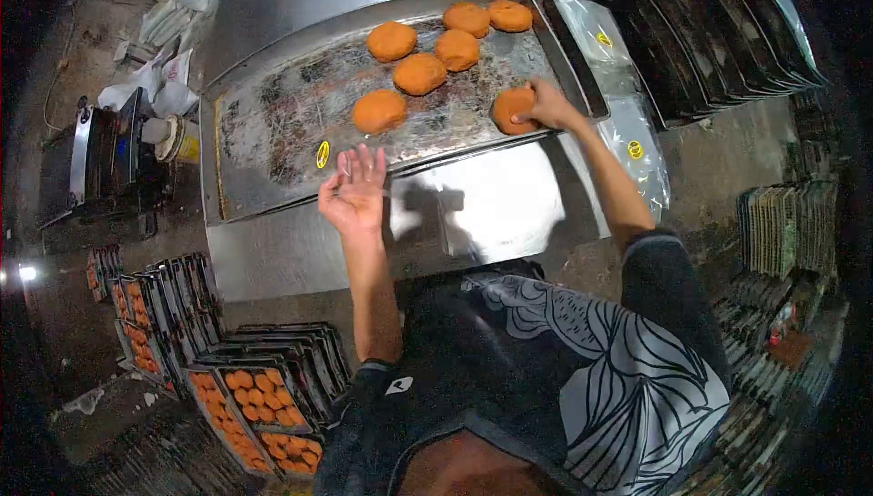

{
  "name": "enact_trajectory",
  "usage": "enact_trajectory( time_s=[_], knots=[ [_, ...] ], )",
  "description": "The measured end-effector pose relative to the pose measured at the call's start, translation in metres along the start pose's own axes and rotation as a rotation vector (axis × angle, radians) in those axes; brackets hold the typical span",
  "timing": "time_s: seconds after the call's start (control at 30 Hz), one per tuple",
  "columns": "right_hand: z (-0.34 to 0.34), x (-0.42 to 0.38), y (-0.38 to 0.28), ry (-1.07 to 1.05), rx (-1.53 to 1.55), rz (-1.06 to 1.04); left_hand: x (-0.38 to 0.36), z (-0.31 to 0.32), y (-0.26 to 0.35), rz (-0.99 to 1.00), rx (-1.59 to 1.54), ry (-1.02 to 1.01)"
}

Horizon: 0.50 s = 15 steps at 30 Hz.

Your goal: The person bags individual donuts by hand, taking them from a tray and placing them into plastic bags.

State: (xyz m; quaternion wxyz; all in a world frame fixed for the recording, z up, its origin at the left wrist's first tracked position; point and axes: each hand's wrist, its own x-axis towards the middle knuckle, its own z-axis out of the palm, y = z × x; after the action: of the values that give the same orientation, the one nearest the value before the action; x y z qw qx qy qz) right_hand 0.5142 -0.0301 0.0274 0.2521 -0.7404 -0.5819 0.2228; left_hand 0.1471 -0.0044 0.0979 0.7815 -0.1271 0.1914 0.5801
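Observation:
My right hand [548, 107] is closed around a round orange-brown bun [511, 112] near the right front corner of a metal tray [255, 146]. Several similar buns lie on the tray, one [379, 110] of them just beyond my left hand [356, 194]. That hand is palm up at the tray's front edge, with the thumb bent in toward raised fingers. It appears to hold a thin clear plastic bag with a yellow label [323, 154]; the bag's outline is hard to make out.
Clear plastic bags with yellow labels [635, 150] lie along the right side of the metal table [273, 269]. Racked trays of buns [259, 396] stand at lower left. Dark trays [718, 32] are stacked at upper right, and a bucket [186, 141] sits left of the table.

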Motion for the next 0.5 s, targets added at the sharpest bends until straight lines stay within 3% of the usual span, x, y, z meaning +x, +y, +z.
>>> enact_trajectory(
  time_s=[0.07, 0.1, 0.13, 0.17, 0.2, 0.23, 0.27, 0.33, 0.37, 0.47, 0.5],
  knots=[
    [-0.018, -0.037, -0.075, 0.155, 0.309, 0.155, 0.007, 0.001, 0.002, 0.008, -0.029, -0.01],
    [0.007, -0.045, -0.078, 0.313, 0.543, 0.015, 0.009, 0.0, -0.001, 0.039, -0.04, -0.017],
    [0.018, -0.063, -0.112, 0.295, 0.851, -0.076, 0.011, 0.0, -0.004, 0.065, -0.043, -0.022],
    [0.007, -0.079, -0.157, 0.098, 0.871, -0.151, 0.008, 0.0, -0.018, 0.083, 0.096, -0.066],
    [0.008, -0.086, -0.184, 0.188, 0.711, -0.307, 0.007, -0.003, -0.032, 0.025, 0.156, -0.175],
    [0.008, -0.087, -0.201, 0.306, 0.613, -0.336, 0.003, -0.006, -0.04, -0.012, 0.321, -0.332],
    [0.014, -0.085, -0.205, 0.37, 0.633, -0.229, -0.005, -0.008, -0.047, -0.051, 0.479, -0.492],
    [0.012, -0.1, -0.209, 0.32, 0.913, -0.117, -0.031, 0.019, -0.062, -0.115, 0.569, -0.394],
    [0.018, -0.112, -0.205, 0.286, 0.893, -0.088, -0.039, 0.03, -0.066, -0.13, 0.653, -0.299],
    [0.031, -0.123, -0.184, 0.255, 0.919, -0.085, -0.032, 0.008, -0.068, -0.017, 0.964, -0.422],
    [0.027, -0.121, -0.183, 0.398, 0.896, -0.048, -0.032, 0.006, -0.065, -0.097, 0.89, -0.447]
  ],
)
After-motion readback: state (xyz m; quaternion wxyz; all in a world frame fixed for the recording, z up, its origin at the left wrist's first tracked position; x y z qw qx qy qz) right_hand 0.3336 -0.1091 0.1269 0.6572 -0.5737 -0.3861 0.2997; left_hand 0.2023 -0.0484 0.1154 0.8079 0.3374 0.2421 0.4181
